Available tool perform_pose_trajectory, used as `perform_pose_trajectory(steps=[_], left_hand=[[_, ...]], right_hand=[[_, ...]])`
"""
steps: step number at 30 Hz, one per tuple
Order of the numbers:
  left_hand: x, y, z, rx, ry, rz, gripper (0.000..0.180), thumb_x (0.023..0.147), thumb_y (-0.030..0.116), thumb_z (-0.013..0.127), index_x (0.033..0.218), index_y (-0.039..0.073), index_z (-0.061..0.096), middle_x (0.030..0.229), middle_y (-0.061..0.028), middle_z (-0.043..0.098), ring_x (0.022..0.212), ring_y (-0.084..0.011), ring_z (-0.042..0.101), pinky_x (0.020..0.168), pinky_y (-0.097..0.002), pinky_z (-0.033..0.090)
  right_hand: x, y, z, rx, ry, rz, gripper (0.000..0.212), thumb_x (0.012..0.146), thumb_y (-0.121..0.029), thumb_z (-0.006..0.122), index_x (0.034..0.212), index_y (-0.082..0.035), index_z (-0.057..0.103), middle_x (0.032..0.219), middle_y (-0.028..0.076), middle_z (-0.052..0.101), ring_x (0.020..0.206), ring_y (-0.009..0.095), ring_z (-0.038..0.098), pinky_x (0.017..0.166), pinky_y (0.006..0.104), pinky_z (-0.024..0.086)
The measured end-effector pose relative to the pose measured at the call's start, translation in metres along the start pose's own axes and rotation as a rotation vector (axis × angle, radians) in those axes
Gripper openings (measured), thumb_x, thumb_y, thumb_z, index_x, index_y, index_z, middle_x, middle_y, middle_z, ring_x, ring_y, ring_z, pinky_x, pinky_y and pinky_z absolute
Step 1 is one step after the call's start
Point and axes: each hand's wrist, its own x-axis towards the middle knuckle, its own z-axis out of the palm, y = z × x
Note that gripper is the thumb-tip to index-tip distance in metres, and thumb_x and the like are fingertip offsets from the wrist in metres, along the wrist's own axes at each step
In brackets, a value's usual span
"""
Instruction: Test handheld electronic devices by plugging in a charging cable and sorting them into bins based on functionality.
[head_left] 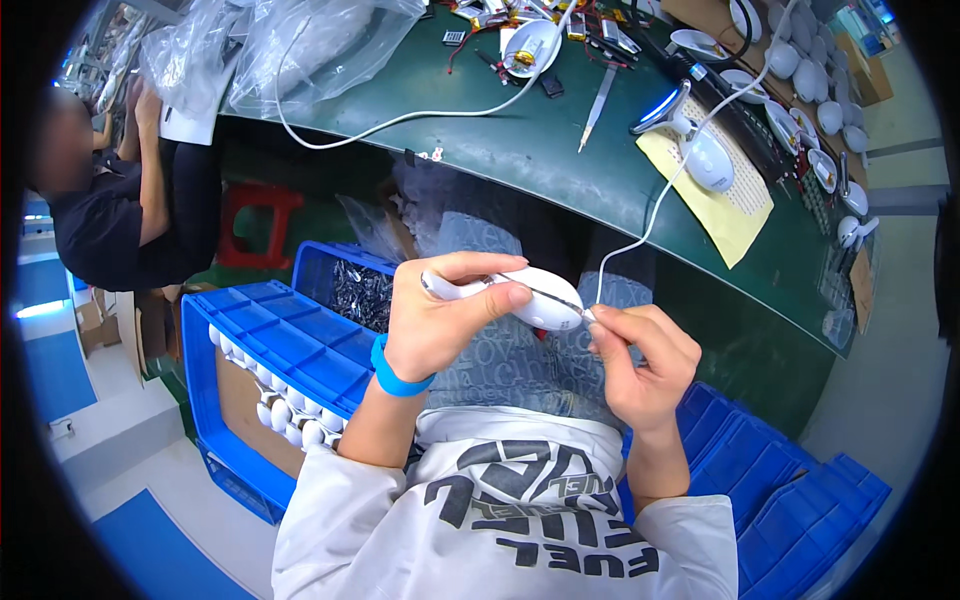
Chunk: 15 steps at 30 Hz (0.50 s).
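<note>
**Cable end at white housing, both hands busy**

Head view: L hand (440, 320) was wrapped closed round a white oval housing (530, 295), held up in front of the chest, above the lap and below the green bench (560, 150) edge. R hand (645, 360) pinched the white cable (640, 235) tip right at the housing's end, fingers closed on it. Blue crates (280, 340) sat to the left w/ more white parts. Judgement: to do this well, keep housing steady, line the plug up straight w/ the port, push w/o bending the cable.

Left hand (440, 320) raised, fingers (500, 298) curled closed; right hand (645, 365) beside it, fingertips pinched together.
</note>
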Motion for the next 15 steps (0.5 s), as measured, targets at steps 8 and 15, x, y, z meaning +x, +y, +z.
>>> perform_pose_trajectory(steps=[8, 15], left_hand=[[-0.024, -0.011, -0.033, 0.188, 0.24, 0.325, 0.024, 0.078, 0.008, 0.077, 0.099, -0.001, 0.072, 0.09, -0.0084, 0.072, 0.081, -0.0093, 0.064, 0.071, -0.0239, 0.051], [-0.159, 0.005, -0.178, 0.516, 1.295, 0.287, 0.029, 0.085, 0.017, 0.073, 0.108, 0.001, 0.069, 0.088, -0.0046, 0.069, 0.066, -0.007, 0.059, 0.057, -0.0202, 0.045]], right_hand=[[-0.011, -0.004, 0.012, 0.02, -0.067, 0.038, 0.013, 0.075, 0.011, 0.064, 0.086, 0.005, 0.068, 0.063, 0.012, 0.065, 0.048, 0.014, 0.06, 0.047, 0.0213, 0.044], [0.006, 0.002, 0.016, 0.179, -0.093, 0.083, 0.011, 0.087, 0.004, 0.061, 0.097, 0.007, 0.065, 0.07, 0.009, 0.061, 0.052, 0.008, 0.051, 0.049, 0.0175, 0.04]])
